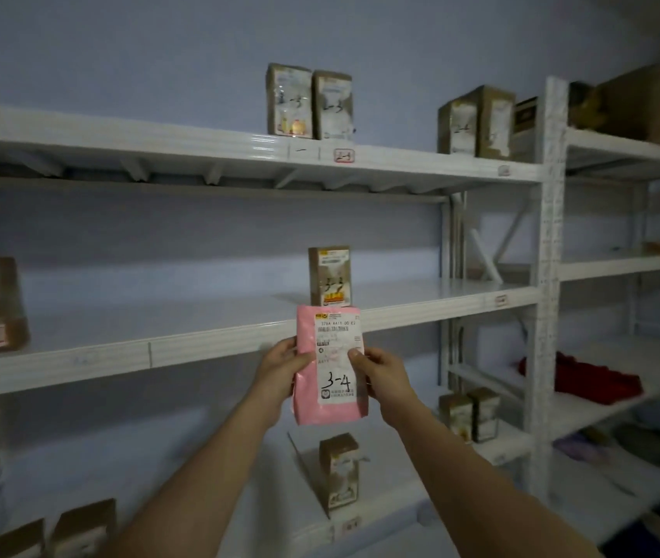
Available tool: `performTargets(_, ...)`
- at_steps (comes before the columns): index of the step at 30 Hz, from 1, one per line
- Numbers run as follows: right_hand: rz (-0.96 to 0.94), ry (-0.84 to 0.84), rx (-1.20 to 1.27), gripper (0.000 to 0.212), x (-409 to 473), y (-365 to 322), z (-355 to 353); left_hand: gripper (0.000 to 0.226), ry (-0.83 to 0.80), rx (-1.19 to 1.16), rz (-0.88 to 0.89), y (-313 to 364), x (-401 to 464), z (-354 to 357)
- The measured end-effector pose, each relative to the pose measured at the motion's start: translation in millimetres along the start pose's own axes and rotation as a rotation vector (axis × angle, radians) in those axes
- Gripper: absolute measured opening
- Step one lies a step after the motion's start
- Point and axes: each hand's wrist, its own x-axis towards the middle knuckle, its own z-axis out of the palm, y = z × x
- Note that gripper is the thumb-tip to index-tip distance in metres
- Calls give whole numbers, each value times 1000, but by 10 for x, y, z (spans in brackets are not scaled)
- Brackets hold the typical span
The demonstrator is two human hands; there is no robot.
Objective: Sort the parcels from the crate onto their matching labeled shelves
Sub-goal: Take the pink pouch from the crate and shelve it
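From the head view, a pink parcel (330, 366) marked "3-4" is held up in front of the middle shelf (207, 340), by its front edge. It is pinched on its left side by the left hand (282, 366) and on its right side by the right hand (380, 370). A brown box (330, 275) is seen standing on that shelf just behind it.

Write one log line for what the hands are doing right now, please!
step: check label | left hand: grips pink parcel | right hand: grips it too | mark: 3-4 | where: in front of middle shelf, not yet placed
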Motion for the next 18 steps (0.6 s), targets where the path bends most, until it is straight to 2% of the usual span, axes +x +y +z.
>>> performTargets(4, 1, 131, -43, 15, -29, -14, -947, 26, -126, 29, -78, -278, 111, 935)
performTargets(9, 23, 320, -44, 20, -22, 24, -1778, 26, -231, 38, -140, -550, 270, 1746)
performTargets(18, 52, 479, -87, 14, 417, 83, -2664, 22, -409, 114, -128, -894, 961, 2740)
